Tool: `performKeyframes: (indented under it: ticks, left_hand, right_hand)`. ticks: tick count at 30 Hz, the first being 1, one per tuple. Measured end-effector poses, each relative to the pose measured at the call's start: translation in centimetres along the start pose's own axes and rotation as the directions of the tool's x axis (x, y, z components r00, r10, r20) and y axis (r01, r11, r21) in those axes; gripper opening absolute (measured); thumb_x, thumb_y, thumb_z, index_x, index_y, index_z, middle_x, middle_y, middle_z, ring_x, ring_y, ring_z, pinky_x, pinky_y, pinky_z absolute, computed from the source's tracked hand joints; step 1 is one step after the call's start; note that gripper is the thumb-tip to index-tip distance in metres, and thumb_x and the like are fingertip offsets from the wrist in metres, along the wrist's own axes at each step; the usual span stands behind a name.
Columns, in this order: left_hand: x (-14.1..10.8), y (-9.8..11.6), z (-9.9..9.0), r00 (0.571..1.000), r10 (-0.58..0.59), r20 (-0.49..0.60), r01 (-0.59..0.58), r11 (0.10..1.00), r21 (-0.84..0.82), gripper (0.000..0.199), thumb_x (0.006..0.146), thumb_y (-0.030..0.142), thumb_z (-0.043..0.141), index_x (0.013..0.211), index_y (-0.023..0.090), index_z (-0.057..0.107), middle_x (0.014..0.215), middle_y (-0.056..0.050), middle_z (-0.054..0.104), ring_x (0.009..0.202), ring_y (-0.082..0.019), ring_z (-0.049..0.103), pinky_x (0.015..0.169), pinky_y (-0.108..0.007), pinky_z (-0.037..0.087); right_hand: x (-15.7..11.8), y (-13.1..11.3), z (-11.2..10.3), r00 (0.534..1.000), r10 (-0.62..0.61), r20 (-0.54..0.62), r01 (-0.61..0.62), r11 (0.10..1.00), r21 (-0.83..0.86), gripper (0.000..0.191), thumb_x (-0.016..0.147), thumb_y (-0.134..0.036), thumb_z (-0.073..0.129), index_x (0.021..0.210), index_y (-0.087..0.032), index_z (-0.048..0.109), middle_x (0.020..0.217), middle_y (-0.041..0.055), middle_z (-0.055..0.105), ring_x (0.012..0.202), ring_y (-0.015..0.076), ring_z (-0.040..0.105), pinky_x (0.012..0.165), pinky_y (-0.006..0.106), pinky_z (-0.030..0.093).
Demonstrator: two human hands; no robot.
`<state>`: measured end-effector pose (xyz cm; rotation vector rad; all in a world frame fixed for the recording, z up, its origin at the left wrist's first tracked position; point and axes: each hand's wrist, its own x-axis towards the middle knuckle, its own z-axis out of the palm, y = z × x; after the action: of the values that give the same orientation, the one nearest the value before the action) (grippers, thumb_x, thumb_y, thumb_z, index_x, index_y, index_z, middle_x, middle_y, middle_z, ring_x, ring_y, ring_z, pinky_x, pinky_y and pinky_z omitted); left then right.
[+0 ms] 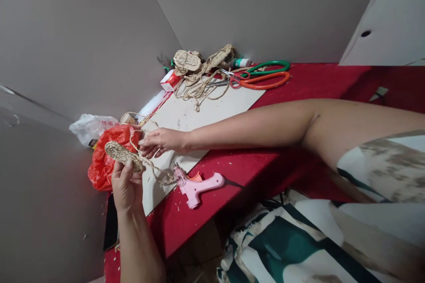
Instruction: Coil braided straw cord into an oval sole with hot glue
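A small woven straw sole (121, 154), shaped like a miniature sandal, is gripped by my left hand (128, 183), thumb on its near side. Close beside it, my right hand (164, 140) has its fingers curled on a thin braided straw cord (135, 139). Loops of this cord run around both hands, and a length trails toward a pink glue gun (199, 185) lying on its side. My right fingertips are partly hidden, and the far face of the sole is out of sight.
A white board (195, 115) covers part of the red tabletop (318, 82). Straw soles and cords (199, 70), orange-and-green-handled scissors (265, 75), smaller red-handled scissors (236, 80) and a glue stick (242, 63) lie behind. An orange plastic bag (99, 163) and black phone-like object (111, 225) sit left.
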<state>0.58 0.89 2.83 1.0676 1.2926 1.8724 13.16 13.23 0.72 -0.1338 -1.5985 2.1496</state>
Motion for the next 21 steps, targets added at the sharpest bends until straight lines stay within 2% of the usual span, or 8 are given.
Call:
performKeyframes:
  ticks: [4, 7, 12, 17, 21]
  left_hand:
    - [0.2, -0.2, 0.2, 0.988, 0.132, -0.079, -0.125, 0.988, 0.09, 0.03, 0.063, 0.02, 0.08, 0.091, 0.019, 0.069, 0.087, 0.0, 0.067, 0.072, -0.01, 0.062, 0.067, -0.021, 0.051]
    - [0.3, -0.4, 0.3, 0.986, 0.15, -0.077, -0.14, 0.983, 0.116, 0.028, 0.065, 0.019, 0.079, 0.091, 0.019, 0.068, 0.085, 0.0, 0.066, 0.071, -0.01, 0.062, 0.07, -0.022, 0.05]
    - [0.2, -0.4, 0.6, 0.986, 0.15, -0.072, -0.139, 0.98, 0.139, 0.027, 0.063, 0.019, 0.08, 0.086, 0.017, 0.067, 0.08, 0.001, 0.064, 0.067, -0.01, 0.061, 0.067, -0.022, 0.051]
    - [0.1, -0.4, 0.6, 0.989, 0.135, -0.055, -0.125, 0.98, 0.152, 0.028, 0.062, 0.017, 0.079, 0.087, 0.017, 0.066, 0.08, 0.0, 0.064, 0.069, -0.011, 0.061, 0.067, -0.023, 0.051]
    - [0.0, -0.3, 0.5, 0.993, 0.117, -0.028, -0.11, 0.978, 0.178, 0.027, 0.064, 0.017, 0.078, 0.088, 0.018, 0.066, 0.08, 0.0, 0.064, 0.066, -0.01, 0.06, 0.067, -0.023, 0.051]
  right_hand:
    - [-0.6, 0.3, 0.9, 0.992, -0.126, -0.005, 0.125, 0.985, -0.118, 0.019, 0.083, -0.029, 0.063, 0.081, -0.013, 0.052, 0.073, 0.0001, 0.061, 0.062, 0.0059, 0.059, 0.059, 0.018, 0.045]
    - [-1.1, 0.4, 1.3, 0.981, -0.192, -0.008, 0.188, 0.97, -0.152, 0.018, 0.079, -0.02, 0.065, 0.085, -0.014, 0.048, 0.067, -0.0035, 0.058, 0.057, 0.0056, 0.057, 0.056, 0.019, 0.046]
    - [-1.2, 0.7, 1.2, 0.962, -0.272, -0.014, 0.261, 0.935, -0.242, 0.017, 0.079, -0.018, 0.062, 0.091, -0.015, 0.051, 0.062, -0.0063, 0.053, 0.047, 0.0034, 0.048, 0.047, 0.017, 0.042]
    - [-1.2, 0.9, 1.1, 0.949, -0.315, 0.003, 0.302, 0.907, -0.293, 0.021, 0.077, -0.021, 0.062, 0.096, -0.015, 0.054, 0.069, -0.0037, 0.055, 0.051, 0.0047, 0.049, 0.047, 0.018, 0.044]
    - [-1.2, 0.7, 1.1, 0.911, -0.413, 0.013, 0.391, 0.853, -0.346, 0.015, 0.074, -0.017, 0.059, 0.088, -0.013, 0.056, 0.074, -0.0008, 0.057, 0.063, 0.0066, 0.052, 0.056, 0.019, 0.044]
